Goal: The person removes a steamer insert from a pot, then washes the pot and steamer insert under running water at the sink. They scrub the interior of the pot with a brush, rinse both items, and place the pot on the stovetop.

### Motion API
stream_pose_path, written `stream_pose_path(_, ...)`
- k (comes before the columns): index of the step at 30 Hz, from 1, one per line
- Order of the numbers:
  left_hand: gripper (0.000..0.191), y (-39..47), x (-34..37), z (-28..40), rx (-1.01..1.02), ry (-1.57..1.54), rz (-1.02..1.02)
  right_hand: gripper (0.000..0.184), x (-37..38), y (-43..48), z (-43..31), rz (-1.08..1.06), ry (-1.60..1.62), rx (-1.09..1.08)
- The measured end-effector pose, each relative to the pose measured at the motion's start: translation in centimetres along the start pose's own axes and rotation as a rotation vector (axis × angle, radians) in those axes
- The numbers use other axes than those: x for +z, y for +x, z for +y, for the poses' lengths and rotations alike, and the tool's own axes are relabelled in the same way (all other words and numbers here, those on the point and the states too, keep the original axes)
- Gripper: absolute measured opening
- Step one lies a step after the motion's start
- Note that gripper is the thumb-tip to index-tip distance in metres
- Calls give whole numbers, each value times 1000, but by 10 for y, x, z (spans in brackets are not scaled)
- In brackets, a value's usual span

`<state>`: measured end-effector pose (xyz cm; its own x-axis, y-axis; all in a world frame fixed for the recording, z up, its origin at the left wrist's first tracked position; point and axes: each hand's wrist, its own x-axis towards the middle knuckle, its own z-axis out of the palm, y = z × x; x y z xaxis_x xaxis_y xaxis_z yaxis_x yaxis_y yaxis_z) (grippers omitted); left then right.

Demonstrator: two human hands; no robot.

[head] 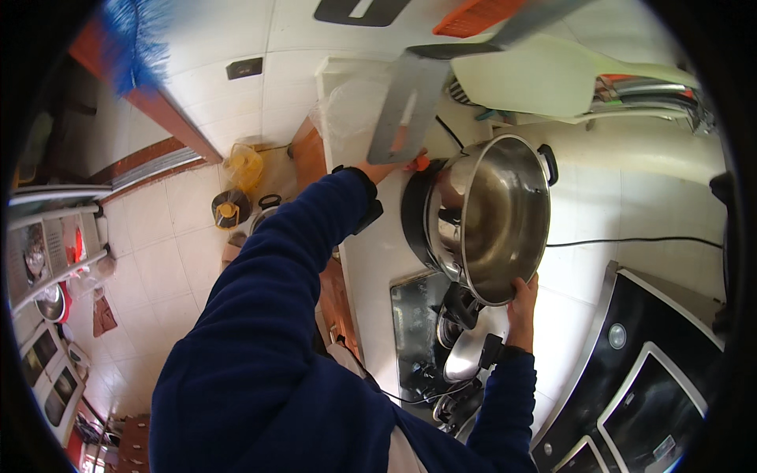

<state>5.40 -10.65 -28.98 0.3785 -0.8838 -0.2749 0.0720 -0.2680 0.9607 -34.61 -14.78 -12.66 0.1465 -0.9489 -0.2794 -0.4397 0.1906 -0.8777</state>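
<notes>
My right hand [523, 307] grips the rim of a wide stainless-steel pot [508, 219], thumb at the inner side. The pot has two black side handles and sits against a dark round base [419, 207]. Its inside looks bare, with dull brownish reflections. My left hand [384, 170] reaches to the base's far side, beside a small orange-red thing [419, 163]. A hanging metal slotted turner [403, 112] partly covers that hand, so its grip cannot be told. Below the pot, a shiny steel lid or pan [473, 349] lies over the black gas stove [414, 337].
A pale green spatula [526, 77] and other utensils hang close to the camera. A black range hood [644, 366] is at the lower right. A black cord [633, 240] crosses the tiled wall. Bottles with yellow caps [230, 210] stand on the floor at left.
</notes>
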Motion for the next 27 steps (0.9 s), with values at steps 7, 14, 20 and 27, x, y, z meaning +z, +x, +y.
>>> stream_pose_path(7,36,6,15,-20,64,260,121,53,6,-1,3,87,72,-8)
stream_pose_path(14,46,-206,58,24,-161,-521,-189,45,3,9,17,123,2,-67)
stream_pose_path(20,23,-280,99,77,-97,-675,-314,44,12,1,10,175,75,-2)
stream_pose_path(27,26,-267,66,79,-118,-754,-99,39,55,-38,2,254,127,74)
